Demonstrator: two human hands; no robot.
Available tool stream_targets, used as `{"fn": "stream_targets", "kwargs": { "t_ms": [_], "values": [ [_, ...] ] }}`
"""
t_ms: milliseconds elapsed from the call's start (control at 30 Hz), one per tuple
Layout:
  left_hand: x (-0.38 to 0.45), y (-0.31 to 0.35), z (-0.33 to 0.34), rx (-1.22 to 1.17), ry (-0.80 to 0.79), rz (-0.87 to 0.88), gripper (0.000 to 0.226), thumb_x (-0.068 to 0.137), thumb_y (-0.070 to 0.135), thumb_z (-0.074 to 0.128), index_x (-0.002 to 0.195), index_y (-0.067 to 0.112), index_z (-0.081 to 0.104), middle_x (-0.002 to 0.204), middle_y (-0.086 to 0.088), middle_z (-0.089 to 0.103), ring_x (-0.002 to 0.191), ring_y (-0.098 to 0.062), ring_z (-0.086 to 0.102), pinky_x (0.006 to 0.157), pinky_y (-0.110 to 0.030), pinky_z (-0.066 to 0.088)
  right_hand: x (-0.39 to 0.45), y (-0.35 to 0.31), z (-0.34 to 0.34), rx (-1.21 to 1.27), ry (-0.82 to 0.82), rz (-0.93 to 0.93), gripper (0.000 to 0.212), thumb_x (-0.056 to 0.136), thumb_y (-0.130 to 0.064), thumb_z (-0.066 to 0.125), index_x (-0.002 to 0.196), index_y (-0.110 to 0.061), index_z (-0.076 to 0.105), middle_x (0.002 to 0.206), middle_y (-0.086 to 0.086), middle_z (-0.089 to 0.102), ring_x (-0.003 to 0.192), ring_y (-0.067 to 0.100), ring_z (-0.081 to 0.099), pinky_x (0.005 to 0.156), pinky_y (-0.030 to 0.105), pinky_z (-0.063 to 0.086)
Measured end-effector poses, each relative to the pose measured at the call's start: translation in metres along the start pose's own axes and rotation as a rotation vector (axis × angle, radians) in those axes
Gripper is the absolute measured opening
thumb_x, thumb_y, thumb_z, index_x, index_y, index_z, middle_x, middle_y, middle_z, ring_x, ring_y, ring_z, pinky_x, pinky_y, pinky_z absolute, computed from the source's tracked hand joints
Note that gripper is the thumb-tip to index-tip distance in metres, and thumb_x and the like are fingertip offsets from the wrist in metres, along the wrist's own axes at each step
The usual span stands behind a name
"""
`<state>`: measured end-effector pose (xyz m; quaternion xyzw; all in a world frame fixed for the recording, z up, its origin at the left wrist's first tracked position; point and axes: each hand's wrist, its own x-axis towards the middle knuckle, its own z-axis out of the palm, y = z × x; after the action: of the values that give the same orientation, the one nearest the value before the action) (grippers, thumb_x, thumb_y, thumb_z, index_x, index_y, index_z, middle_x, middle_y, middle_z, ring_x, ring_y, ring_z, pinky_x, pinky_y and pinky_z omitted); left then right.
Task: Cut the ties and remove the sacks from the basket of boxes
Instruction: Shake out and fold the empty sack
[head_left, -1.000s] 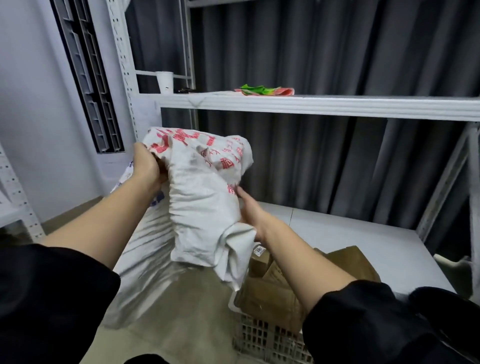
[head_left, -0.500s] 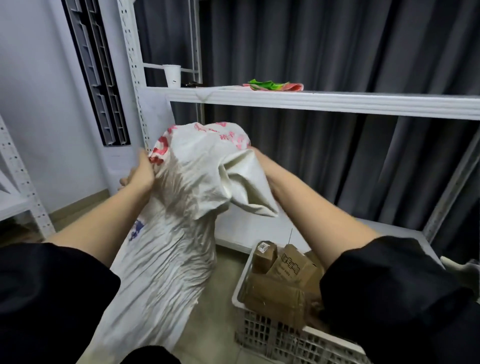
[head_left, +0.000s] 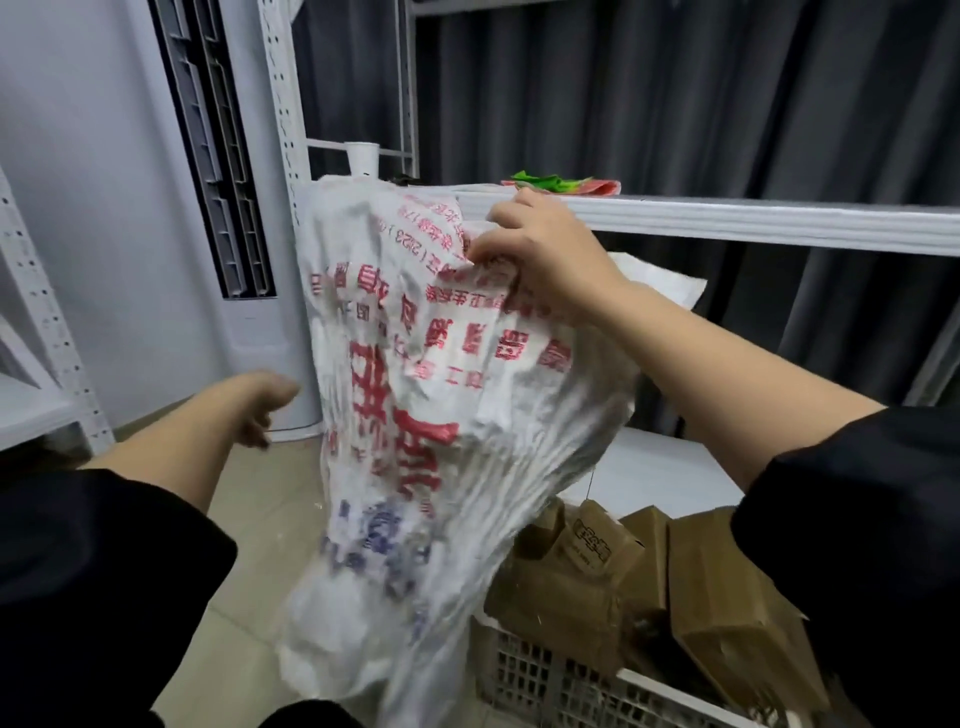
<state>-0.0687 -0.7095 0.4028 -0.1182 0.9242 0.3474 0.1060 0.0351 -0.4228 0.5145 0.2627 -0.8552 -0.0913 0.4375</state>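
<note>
- The right hand (head_left: 545, 254) pinches the sack (head_left: 431, 415) up high, left of the basket (head_left: 545, 675).
- The left hand (head_left: 260, 405) hangs free, fingers loosely curled and empty.
- A one-handed pinch may slip, so the sack could fall back onto the boxes (head_left: 597, 571).

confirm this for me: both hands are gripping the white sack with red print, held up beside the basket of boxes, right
Not quite. Only the right hand grips the sack; the left hand is off it, as the head view shows. The rest holds: it hangs beside the basket of boxes.

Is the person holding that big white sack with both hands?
No, only the right hand pinches the sack near its top, while the left hand hangs free beside it, apart from the cloth.
</note>
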Motion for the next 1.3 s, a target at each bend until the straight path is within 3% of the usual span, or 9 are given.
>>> {"fn": "stream_targets", "kwargs": {
  "t_ms": [167,267,367,567,700,800,1000,1133,1300],
  "values": [
    [-0.004,0.053,-0.010,-0.751,0.719,0.573,0.050,0.095,0.034,0.041,0.139,0.012,0.038,0.141,-0.012,0.043,0.128,-0.027,0.043,0.101,-0.031,0.034,-0.021,0.005,-0.003,-0.060,0.117,-0.009,0.017,0.088,-0.014,0.056,0.100,-0.012,0.068,0.081,0.009,0.062,0.077,0.028,0.055,0.064,0.035,0.040],
    [-0.016,0.076,-0.025,-0.826,0.826,0.668,0.064,0.090,0.049,0.042,0.145,0.019,0.030,0.150,-0.003,0.032,0.138,-0.021,0.031,0.111,-0.033,0.025,-0.044,0.001,0.000,0.017,0.120,0.038,0.030,0.092,-0.009,0.043,0.116,-0.009,0.061,0.087,0.007,0.065,0.079,0.022,0.053,0.070,0.034,0.037],
    [-0.010,0.080,-0.033,-0.358,0.601,0.715,0.066,0.088,0.061,0.041,0.141,0.023,0.037,0.148,-0.005,0.038,0.133,-0.026,0.040,0.112,-0.045,0.028,-0.060,0.001,0.009,0.066,0.142,0.185,0.034,0.087,-0.001,0.045,0.115,-0.011,0.062,0.091,0.004,0.065,0.082,0.023,0.055,0.070,0.037,0.042],
    [-0.052,0.078,-0.026,0.203,-0.499,0.753,0.064,0.063,0.077,0.057,0.113,0.038,0.062,0.118,0.017,0.063,0.107,-0.003,0.060,0.104,-0.029,0.040,-0.070,0.005,0.010,0.399,0.180,0.748,0.043,0.079,0.010,0.039,0.092,-0.019,0.068,0.099,-0.004,0.065,0.100,0.017,0.053,0.087,0.015,0.038],
    [-0.063,0.086,-0.008,0.320,-0.721,0.639,0.094,0.044,0.075,0.074,0.126,0.035,0.050,0.128,0.009,0.060,0.116,-0.012,0.058,0.103,-0.031,0.043,-0.075,0.018,0.007,0.507,0.174,1.000,0.044,0.079,0.010,0.034,0.084,-0.021,0.065,0.094,-0.007,0.064,0.098,0.012,0.058,0.089,0.029,0.048],
    [-0.082,0.090,0.019,0.320,-0.848,0.614,0.068,0.064,0.053,0.079,0.122,0.030,0.052,0.120,0.004,0.068,0.109,-0.017,0.065,0.100,-0.037,0.048,-0.075,0.018,0.008,0.546,0.189,1.080,0.042,0.083,0.008,0.034,0.085,-0.020,0.065,0.095,-0.005,0.064,0.097,0.013,0.057,0.082,0.024,0.044],
    [-0.073,0.094,0.039,0.606,-0.125,0.916,0.028,0.080,0.023,0.065,0.106,0.025,0.056,0.105,0.004,0.064,0.095,-0.018,0.062,0.083,-0.034,0.052,-0.082,0.026,-0.005,0.626,-0.009,0.942,0.024,0.081,-0.011,0.043,0.075,-0.022,0.063,0.079,-0.011,0.061,0.075,0.003,0.053,0.064,0.017,0.039],
    [-0.072,0.095,0.033,0.776,0.706,1.233,0.021,0.079,0.010,0.066,0.098,0.011,0.056,0.092,-0.014,0.056,0.080,-0.033,0.059,0.053,-0.032,0.034,-0.078,0.037,-0.012,0.730,-0.173,0.987,0.035,0.088,-0.034,0.044,0.066,-0.020,0.067,0.064,-0.002,0.064,0.058,0.012,0.056,0.059,0.030,0.044],
    [-0.071,0.082,0.040,0.772,1.288,1.818,0.016,0.084,-0.001,0.054,0.079,0.014,0.053,0.070,-0.009,0.058,0.058,-0.024,0.053,0.047,-0.030,0.036,-0.066,0.043,-0.022,0.065,0.040,0.814,0.038,0.085,-0.044,0.053,0.113,-0.018,0.058,0.116,0.003,0.057,0.107,0.024,0.054,0.090,0.040,0.043]
  ]
}}
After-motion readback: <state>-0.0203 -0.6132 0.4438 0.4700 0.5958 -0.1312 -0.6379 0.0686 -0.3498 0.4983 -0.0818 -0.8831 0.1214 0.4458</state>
